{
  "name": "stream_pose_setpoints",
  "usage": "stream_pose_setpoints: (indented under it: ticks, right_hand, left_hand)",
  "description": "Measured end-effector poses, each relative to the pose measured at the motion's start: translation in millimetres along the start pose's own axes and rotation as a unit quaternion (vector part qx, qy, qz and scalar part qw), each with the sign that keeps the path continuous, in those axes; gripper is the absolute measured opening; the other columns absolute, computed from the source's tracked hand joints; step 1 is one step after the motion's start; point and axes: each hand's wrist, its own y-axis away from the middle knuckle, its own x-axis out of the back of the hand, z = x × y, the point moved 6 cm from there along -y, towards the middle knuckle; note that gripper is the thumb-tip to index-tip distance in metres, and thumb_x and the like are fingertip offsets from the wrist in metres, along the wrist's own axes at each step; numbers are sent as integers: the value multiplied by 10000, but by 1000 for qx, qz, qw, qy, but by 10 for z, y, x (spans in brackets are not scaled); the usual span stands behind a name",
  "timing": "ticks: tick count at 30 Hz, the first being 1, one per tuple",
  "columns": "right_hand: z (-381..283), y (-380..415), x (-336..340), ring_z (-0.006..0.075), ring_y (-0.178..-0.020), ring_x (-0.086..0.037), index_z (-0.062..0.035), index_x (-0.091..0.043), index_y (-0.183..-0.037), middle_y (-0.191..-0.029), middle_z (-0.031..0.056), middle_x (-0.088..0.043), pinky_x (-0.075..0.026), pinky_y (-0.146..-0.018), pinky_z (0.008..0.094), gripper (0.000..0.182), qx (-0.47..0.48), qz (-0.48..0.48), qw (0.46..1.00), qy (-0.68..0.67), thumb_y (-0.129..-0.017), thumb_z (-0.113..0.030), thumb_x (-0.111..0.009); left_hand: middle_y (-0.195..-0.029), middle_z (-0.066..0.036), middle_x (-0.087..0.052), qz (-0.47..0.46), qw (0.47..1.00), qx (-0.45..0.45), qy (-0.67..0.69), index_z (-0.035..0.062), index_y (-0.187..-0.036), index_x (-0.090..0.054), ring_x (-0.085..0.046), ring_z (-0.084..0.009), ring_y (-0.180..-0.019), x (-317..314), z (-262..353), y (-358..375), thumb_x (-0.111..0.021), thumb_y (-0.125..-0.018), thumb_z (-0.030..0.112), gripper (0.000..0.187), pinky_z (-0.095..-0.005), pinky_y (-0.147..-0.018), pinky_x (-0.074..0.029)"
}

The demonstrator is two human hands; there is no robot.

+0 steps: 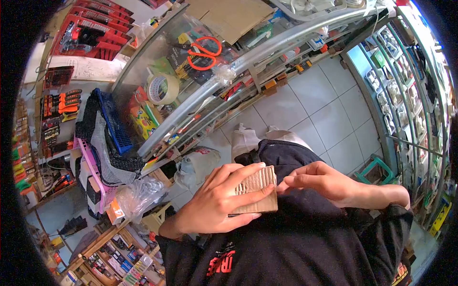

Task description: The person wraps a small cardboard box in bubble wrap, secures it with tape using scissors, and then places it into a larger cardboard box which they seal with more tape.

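Note:
My left hand (219, 200) is wrapped around a small block of brown corrugated cardboard (260, 206), its fingers spread across the ridged face and the thumb along the lower edge. The cardboard is held up in front of my black shirt. Just off its right edge, my right hand (324, 183) is closed in a pinch, fingertips close to the cardboard. Whatever sits between those fingertips, if anything, is too small to make out.
On the glass counter are orange-handled scissors (204, 53), a tape roll (163, 89) and flat cardboard (234, 16). A blue basket (113, 121), a pink crate (91, 174) and a clear plastic bag (140, 195) stand left. Stocked shelves (400, 90) line the right.

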Motion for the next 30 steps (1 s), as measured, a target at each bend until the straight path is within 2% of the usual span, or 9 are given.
stream_pose_setpoints:
  ticks: [3,4,7,8,15,19,25,28,30]
  right_hand:
    - [4,-54,-12,116,-1139,-657,61,-719,-1178,-1185,77,-751,-498,-1043,288,407,10,-13,1000,-4,-1065,-317,-620]
    - [21,-94,7,84,-1017,-653,37,-725,-1086,-1054,46,-742,-523,-923,276,414,42,15,999,-16,-1060,-366,-632]
    - [-63,-146,74,69,-873,-600,-10,-719,-1025,-907,7,-682,-499,-777,289,368,73,39,988,129,-1056,-369,-646]
    - [-105,-106,29,68,-790,-529,-31,-712,-1014,-819,-13,-617,-450,-696,300,352,65,29,986,149,-1058,-373,-644]
    - [-63,-127,-157,70,-901,-586,-3,-685,-1070,-920,5,-672,-509,-783,316,333,198,-28,971,132,-1074,-332,-629]
    - [-1,-154,-173,66,-936,-584,-21,-652,-1093,-944,0,-667,-508,-811,310,278,200,-51,975,81,-1089,-295,-606]
    - [120,-244,-151,63,-828,-521,-39,-610,-976,-840,-28,-585,-474,-754,277,288,171,-36,980,97,-1067,-310,-647]
    - [267,-312,-93,87,-866,-512,-59,-582,-986,-895,-19,-566,-466,-785,274,319,130,-36,986,95,-1018,-347,-718]
    - [285,-347,-45,113,-951,-513,-82,-557,-1047,-992,-4,-562,-456,-850,304,348,190,6,975,112,-985,-360,-756]
  left_hand:
    - [-1566,-206,-450,-6,1000,-4,5,147,-1366,-708,-503,-395,-1293,-1,-23,-10,-836,-794,265,598,-482,-1113,-413]
    - [-1569,-210,-448,-7,1000,-7,8,142,-1358,-712,-502,-397,-1295,-3,-33,-8,-836,-792,267,592,-484,-1115,-412]
    - [-1571,-226,-443,-15,1000,-9,8,126,-1337,-721,-500,-410,-1301,-10,-29,0,-837,-787,268,580,-497,-1116,-408]
    - [-1571,-232,-443,-18,1000,-7,7,120,-1331,-724,-499,-416,-1303,-11,-26,0,-837,-785,268,577,-503,-1115,-407]
    - [-1560,-190,-462,-12,1000,-7,2,153,-1317,-731,-504,-391,-1281,-2,0,-4,-808,-818,314,530,-488,-1090,-413]
    - [-1556,-189,-467,-11,1000,-1,0,161,-1334,-723,-506,-388,-1274,-6,8,-17,-813,-812,315,552,-487,-1089,-415]
    - [-1554,-188,-472,-8,1000,-4,-1,172,-1356,-713,-511,-384,-1265,-44,15,-33,-820,-806,305,576,-479,-1087,-419]
    - [-1548,-191,-477,-5,1000,-7,4,168,-1361,-710,-513,-386,-1261,-35,16,-35,-821,-806,298,580,-477,-1083,-425]
    - [-1543,-196,-481,-5,1000,-10,9,163,-1361,-708,-515,-390,-1256,-34,16,-35,-821,-808,296,581,-480,-1082,-428]
